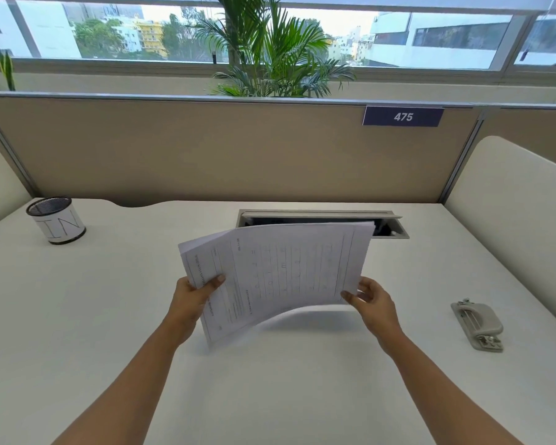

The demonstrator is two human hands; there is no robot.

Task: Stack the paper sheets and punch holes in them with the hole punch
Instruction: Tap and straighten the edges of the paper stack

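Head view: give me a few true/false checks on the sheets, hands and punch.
1. Both hands hold the sheets above the desk. True: left hand at one edge, right hand at the other.
2. The punch sits on the sheets. False: it lies on the desk to the right, apart from them.
3. The sheets lie flat. False: they are lifted and bowed.
4. A cup stands at the desk's far left. True.
5. The right hand grips the punch. False: it holds the sheets.
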